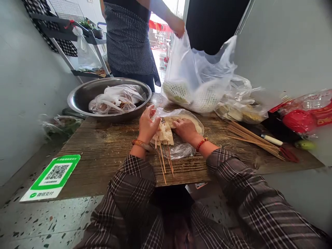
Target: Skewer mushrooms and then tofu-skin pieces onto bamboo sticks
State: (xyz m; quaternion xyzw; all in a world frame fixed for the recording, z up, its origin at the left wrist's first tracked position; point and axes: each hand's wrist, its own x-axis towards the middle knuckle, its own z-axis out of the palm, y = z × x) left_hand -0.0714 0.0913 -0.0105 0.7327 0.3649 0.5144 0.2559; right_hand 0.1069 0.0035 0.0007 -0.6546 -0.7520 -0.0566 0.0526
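Pale, spongy food pieces on thin wooden skewers [166, 136] lie on a clear plastic bag [178, 151] at the table's middle, stick ends pointing toward me. At their left edge is my left hand [148, 127], fingers raised and apart, the thumb close against the pieces. My right hand [185, 129] bends its fingers down onto a pale sheet of food [197, 127] in the bag; its fingertips are partly hidden. Both wrists wear bracelets.
Behind, a co-worker's hand [177, 27] lifts a white plastic bag [178, 65] with net-wrapped produce. A steel basin [77, 100] holds a bagged bundle. Bare skewers [255, 140], a white-handled knife [271, 139] and red packaging [298, 121] lie right; a QR card [53, 176] is front left.
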